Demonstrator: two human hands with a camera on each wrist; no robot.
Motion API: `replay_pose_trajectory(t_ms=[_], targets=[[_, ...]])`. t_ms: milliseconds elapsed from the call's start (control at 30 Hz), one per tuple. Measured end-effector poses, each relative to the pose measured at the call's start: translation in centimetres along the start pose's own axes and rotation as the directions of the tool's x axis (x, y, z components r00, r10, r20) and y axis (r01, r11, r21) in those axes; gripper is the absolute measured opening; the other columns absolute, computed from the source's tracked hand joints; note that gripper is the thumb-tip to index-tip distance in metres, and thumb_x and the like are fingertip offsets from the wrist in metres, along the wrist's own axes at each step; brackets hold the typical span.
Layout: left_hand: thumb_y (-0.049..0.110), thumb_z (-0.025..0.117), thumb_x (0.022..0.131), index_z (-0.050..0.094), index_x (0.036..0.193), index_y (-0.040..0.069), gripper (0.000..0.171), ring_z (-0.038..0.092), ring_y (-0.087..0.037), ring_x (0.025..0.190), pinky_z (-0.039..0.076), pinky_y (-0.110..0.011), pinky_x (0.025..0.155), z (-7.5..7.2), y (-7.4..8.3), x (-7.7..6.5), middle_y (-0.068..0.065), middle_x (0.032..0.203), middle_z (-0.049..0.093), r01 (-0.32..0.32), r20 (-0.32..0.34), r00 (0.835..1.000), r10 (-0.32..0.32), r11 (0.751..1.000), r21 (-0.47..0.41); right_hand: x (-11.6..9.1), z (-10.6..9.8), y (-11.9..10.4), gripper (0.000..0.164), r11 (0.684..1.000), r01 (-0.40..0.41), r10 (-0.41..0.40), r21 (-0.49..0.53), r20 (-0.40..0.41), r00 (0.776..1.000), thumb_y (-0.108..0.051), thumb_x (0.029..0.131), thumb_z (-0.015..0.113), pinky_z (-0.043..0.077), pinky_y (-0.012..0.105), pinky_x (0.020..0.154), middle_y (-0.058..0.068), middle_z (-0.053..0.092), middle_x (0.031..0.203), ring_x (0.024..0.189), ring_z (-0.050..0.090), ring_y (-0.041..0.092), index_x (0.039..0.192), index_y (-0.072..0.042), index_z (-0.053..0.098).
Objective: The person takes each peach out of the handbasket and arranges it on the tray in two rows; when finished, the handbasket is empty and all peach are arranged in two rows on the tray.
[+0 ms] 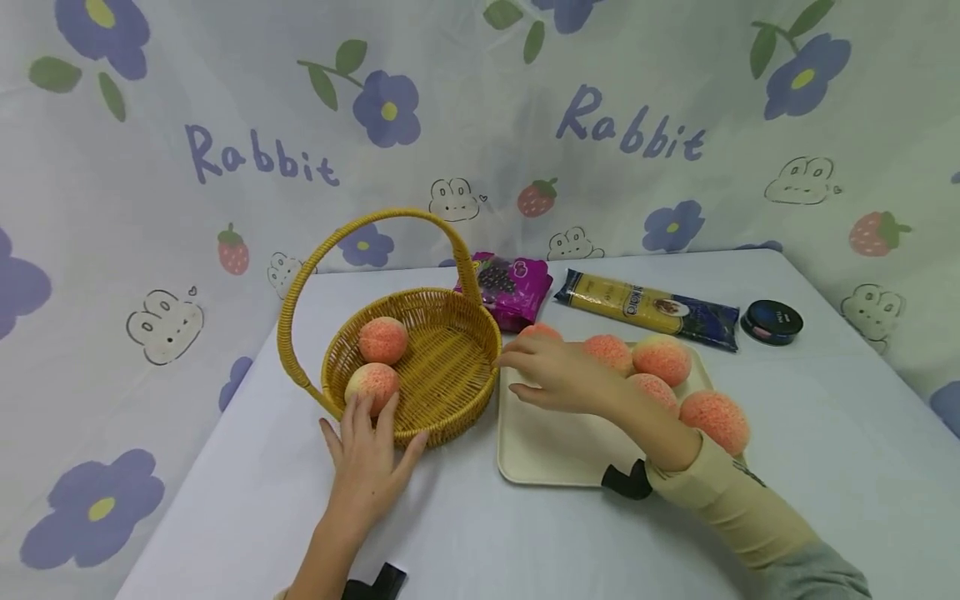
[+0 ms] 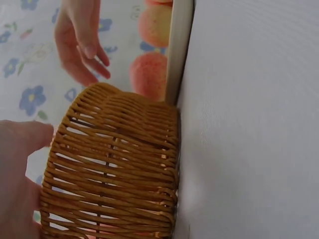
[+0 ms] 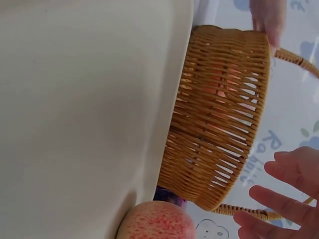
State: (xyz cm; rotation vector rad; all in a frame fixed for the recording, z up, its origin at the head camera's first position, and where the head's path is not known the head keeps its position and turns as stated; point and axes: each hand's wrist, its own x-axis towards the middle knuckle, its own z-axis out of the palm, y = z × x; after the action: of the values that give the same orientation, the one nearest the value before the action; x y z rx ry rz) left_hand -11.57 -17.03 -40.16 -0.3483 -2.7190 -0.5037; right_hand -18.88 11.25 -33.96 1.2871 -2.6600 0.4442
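A yellow wicker basket [image 1: 450,421] with a tall arched handle holds two pink toy peaches, a rear peach [image 1: 383,340] and a front peach [image 1: 372,385], at its left side. My left hand [image 1: 367,467] reaches over the basket's near rim, fingers spread, fingertips at the front peach. Over the cream tray [image 1: 547,462], my right hand [image 1: 558,375] hovers by the basket's right rim. Its fingers are apart and hold nothing, as the right wrist view shows. Several more peaches [image 1: 715,421] lie along the tray's back and right side, partly hidden behind the right hand and forearm.
Behind the basket lies a purple packet [image 1: 517,287] with a grape picture. To its right are a yellow and blue pasta bag [image 1: 648,308] and a round black container [image 1: 772,322]. A patterned cloth [image 1: 480,125] hangs behind the white table [image 1: 247,500].
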Motion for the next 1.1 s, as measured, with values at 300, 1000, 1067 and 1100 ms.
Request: replay_pose_trajectory(t_ms=[300,1000,1067,1100], targets=[[0.049,0.05,0.089,0.05,0.127,-0.001,0.063,0.022,-0.041,0.129,0.005,-0.063,0.097,-1.2,1.2,-0.8,-0.028,0.131,0.037,0.026,0.002,1.0,-0.026,0.999,0.033,1.5,1.3,-0.5,0.03,0.997,0.036,-0.034,0.069,-0.019,0.999,-0.017,0.086,0.062,0.045,0.029,0.085,0.002,0.058,0.114,0.103,0.053,0.016,0.116,-0.012,0.061],[0.04,0.053,0.089,0.055,0.113,-0.003,0.049,0.045,-0.038,0.109,0.047,-0.049,0.074,-3.9,1.6,3.3,-0.026,0.112,0.049,-0.025,0.121,0.993,0.008,0.991,0.135,2.6,2.5,-1.0,0.026,0.999,-0.025,0.023,0.036,0.032,0.999,-0.027,0.092,0.055,0.046,0.032,0.083,0.009,0.053,0.118,0.111,0.047,0.021,0.111,-0.01,0.063],[0.038,0.054,0.089,0.057,0.109,-0.002,0.045,0.047,-0.034,0.105,0.048,-0.046,0.071,-3.5,1.5,3.9,-0.023,0.108,0.052,-0.04,0.118,0.993,0.024,0.99,0.135,2.5,2.4,-1.0,0.027,0.999,-0.036,0.034,0.025,0.048,0.998,-0.027,0.092,0.054,0.046,0.033,0.083,0.011,0.053,0.118,0.111,0.046,0.023,0.11,-0.009,0.064],[0.038,0.054,0.089,0.057,0.109,-0.002,0.044,0.048,-0.033,0.104,0.048,-0.046,0.071,-3.3,1.5,4.2,-0.022,0.108,0.052,-0.045,0.121,0.992,0.029,0.99,0.136,2.4,2.3,-1.0,0.027,0.999,-0.041,0.041,0.01,0.06,0.997,-0.028,0.093,0.053,0.046,0.032,0.083,0.011,0.053,0.118,0.111,0.046,0.022,0.109,-0.009,0.064]])
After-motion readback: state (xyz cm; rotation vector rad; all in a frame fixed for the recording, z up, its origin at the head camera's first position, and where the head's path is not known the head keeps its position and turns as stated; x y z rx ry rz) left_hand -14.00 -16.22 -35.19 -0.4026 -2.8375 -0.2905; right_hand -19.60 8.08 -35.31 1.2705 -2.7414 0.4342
